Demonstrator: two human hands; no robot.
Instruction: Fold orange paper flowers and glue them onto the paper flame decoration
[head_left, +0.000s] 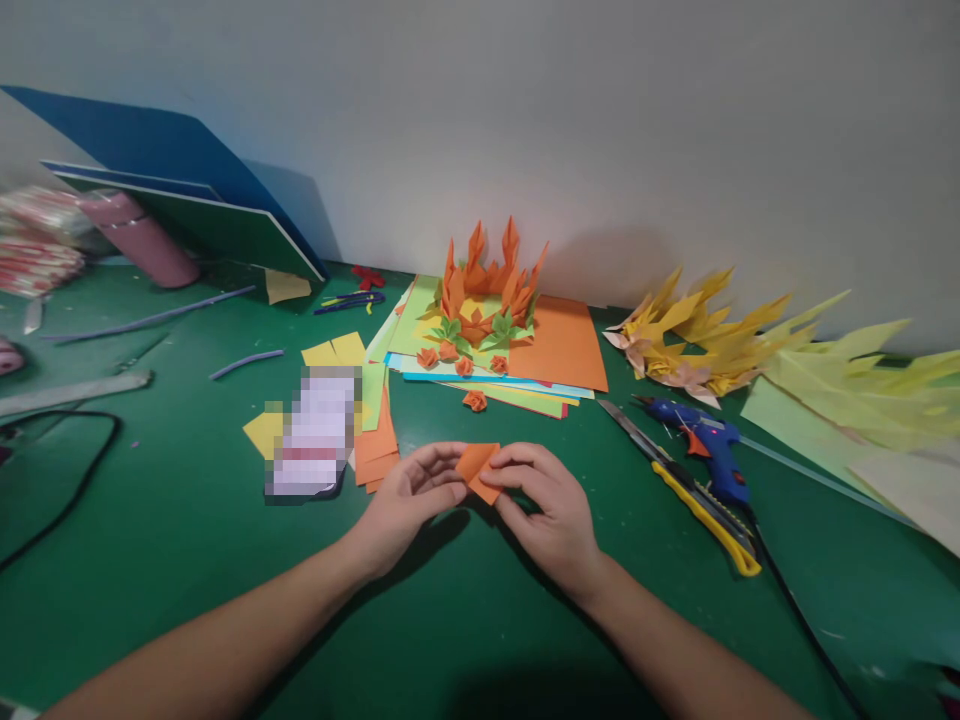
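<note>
A small orange piece of paper (478, 470) with a crease across it is held between both hands above the green table. My left hand (420, 490) pinches its left edge between thumb and fingers. On the right side, my right hand (544, 500) grips the paper, its fingertips lying over the edge. Just beyond the hands rests a small orange paper rose (475, 401). Several more such roses lie in front of an orange folded-paper crown (495, 290) with green paper leaves, which stands on a stack of coloured sheets (577, 340).
Left of my hands lie orange paper pieces (375, 455) and a blurred-out phone (315, 430). To the right are a yellow utility knife (705, 520), a blue glue gun (705, 440) with its cord, and a yellow paper crown (697, 335). A pink bottle (142, 240) leans at the back left.
</note>
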